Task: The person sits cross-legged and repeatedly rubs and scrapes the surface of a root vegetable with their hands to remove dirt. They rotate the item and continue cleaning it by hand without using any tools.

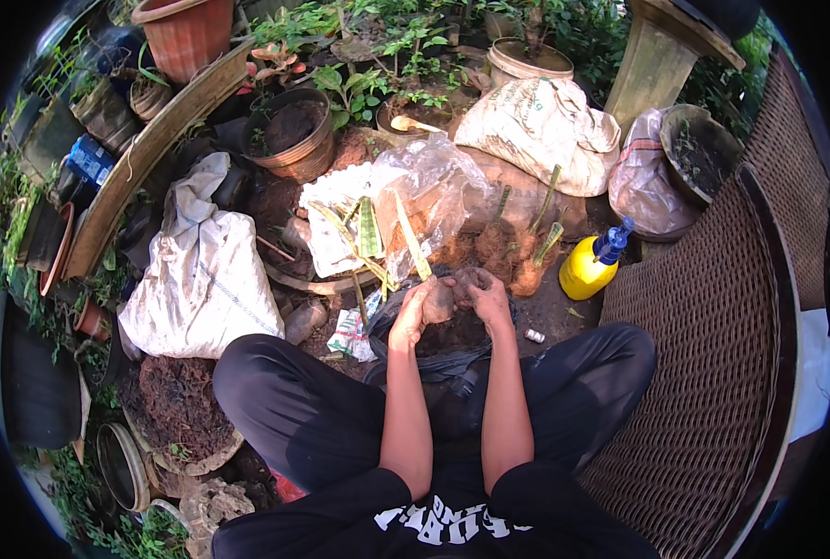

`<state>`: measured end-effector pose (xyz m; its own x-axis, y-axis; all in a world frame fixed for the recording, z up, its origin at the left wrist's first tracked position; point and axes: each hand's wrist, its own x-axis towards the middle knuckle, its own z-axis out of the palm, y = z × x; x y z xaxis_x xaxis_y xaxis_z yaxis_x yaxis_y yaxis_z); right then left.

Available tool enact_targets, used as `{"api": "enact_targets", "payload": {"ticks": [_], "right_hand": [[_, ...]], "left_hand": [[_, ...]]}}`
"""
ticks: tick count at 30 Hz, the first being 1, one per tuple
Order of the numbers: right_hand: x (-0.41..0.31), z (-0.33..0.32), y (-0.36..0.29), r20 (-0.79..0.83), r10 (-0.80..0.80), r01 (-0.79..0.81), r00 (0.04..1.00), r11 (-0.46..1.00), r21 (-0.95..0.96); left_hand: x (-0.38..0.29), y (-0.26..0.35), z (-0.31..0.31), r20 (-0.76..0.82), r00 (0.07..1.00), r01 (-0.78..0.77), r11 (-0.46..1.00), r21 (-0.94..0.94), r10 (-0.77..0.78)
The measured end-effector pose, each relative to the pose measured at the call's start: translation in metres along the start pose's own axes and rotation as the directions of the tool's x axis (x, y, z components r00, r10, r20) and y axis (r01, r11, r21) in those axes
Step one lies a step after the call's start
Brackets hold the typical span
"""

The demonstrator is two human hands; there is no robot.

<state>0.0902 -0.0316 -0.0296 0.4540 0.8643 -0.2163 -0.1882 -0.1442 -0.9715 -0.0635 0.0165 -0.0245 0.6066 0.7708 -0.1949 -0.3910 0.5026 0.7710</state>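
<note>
Both hands meet over a black plastic bag (450, 363) with dark soil in it. In my left hand (413, 311) is the base of a snake plant leaf cutting (411, 237), a pale green blade pointing up and away, with a brownish clump (439, 304) at its foot. My right hand (488, 293) grips a dark lump of soil or fibre (468, 279) against that clump. Just beyond, several fibre-wrapped balls (524, 262) with cut leaves stand in a group. More snake plant leaves (368, 230) lie on white sheeting to the left.
A yellow spray bottle with a blue head (589, 262) and a thread spool (534, 336) are on the right, near a wicker chair (694, 377). Left are a white sack (205, 279) and a wooden plank (149, 161). Clear plastic (436, 189), a brown pot (296, 136) and another sack (537, 133) lie ahead.
</note>
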Motion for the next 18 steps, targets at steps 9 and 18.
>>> {"api": "enact_targets", "payload": {"ticks": [9, 18], "right_hand": [[0.014, -0.006, 0.031, -0.179, -0.107, 0.094, 0.978, 0.993, -0.077], [0.014, 0.0, 0.028, -0.33, 0.102, -0.053, 0.938, 0.986, 0.156]], "left_hand": [[0.003, -0.005, 0.004, 0.044, 0.999, 0.026, 0.997, 0.067, -0.029], [0.008, -0.006, -0.005, -0.09, 0.996, -0.039, 0.994, -0.099, 0.03]]}}
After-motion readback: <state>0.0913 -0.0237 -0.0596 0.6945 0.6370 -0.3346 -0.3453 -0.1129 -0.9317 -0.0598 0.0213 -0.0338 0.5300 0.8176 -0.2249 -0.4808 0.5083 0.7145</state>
